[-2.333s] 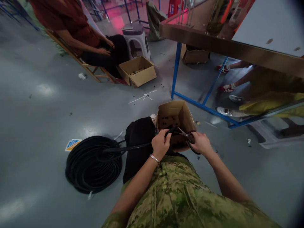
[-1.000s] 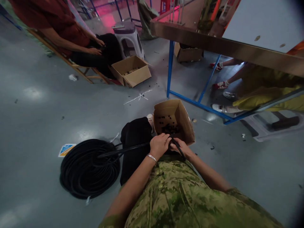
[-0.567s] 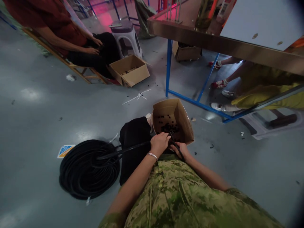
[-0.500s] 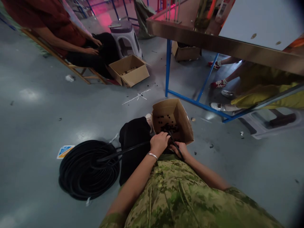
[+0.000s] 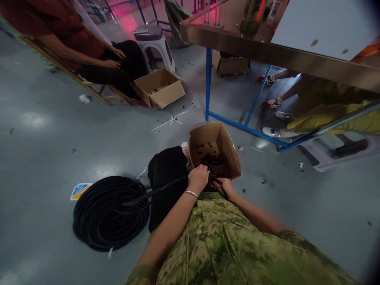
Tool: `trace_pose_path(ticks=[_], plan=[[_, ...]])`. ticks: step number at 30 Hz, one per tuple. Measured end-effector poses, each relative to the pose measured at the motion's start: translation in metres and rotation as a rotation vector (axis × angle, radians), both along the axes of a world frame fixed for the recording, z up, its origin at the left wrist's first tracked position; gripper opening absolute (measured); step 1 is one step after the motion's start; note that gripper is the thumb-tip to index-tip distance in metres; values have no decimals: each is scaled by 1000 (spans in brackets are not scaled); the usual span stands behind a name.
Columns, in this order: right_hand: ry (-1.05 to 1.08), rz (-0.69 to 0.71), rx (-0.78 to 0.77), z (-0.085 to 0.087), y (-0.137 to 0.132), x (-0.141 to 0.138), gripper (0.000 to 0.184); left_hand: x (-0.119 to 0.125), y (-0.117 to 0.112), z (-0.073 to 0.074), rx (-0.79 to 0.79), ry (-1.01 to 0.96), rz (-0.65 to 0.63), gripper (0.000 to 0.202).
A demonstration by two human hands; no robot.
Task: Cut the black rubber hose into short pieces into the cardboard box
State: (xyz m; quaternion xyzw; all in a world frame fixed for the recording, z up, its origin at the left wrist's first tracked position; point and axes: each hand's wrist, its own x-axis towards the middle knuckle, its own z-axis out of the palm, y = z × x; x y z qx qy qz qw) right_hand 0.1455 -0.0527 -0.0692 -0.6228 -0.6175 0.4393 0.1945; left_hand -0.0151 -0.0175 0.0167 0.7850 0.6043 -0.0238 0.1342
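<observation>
The left hand point(image 5: 198, 178) is gripping the hose point(image 5: 162, 189) and the right hand point(image 5: 227, 187) is clasping the scissors point(image 5: 219, 183) at the box's point(image 5: 230, 152) near edge, where only a few bits point(image 5: 211, 159) are lying inside, while most of the coil point(image 5: 111, 213) is waiting uncut.

Left hand point(image 5: 198, 178) grips black tubing point(image 5: 162, 189) leading from the floor coil point(image 5: 109, 213) at left; right hand point(image 5: 226, 186), just beside it, holds scissors point(image 5: 219, 183) near an open cardboard box point(image 5: 230, 152).

Left hand point(image 5: 198, 178) and right hand point(image 5: 226, 186) side by side, both grips closed.
</observation>
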Motion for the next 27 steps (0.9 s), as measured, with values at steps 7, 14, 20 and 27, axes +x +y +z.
trace_pose_path(ticks=[7,14,20,27], plan=[[-28,6,-31,-10,2,-1,36,2,2,-5,-43,10,11,24],[-17,23,-40,-15,3,-2,40,2,4,-9,-56,35,13,24],[-25,36,-38,-20,3,-2,37,1,6,-11,-69,47,20,25],[-72,44,-3,-23,2,0,36,1,6,-13,-71,52,15,27]])
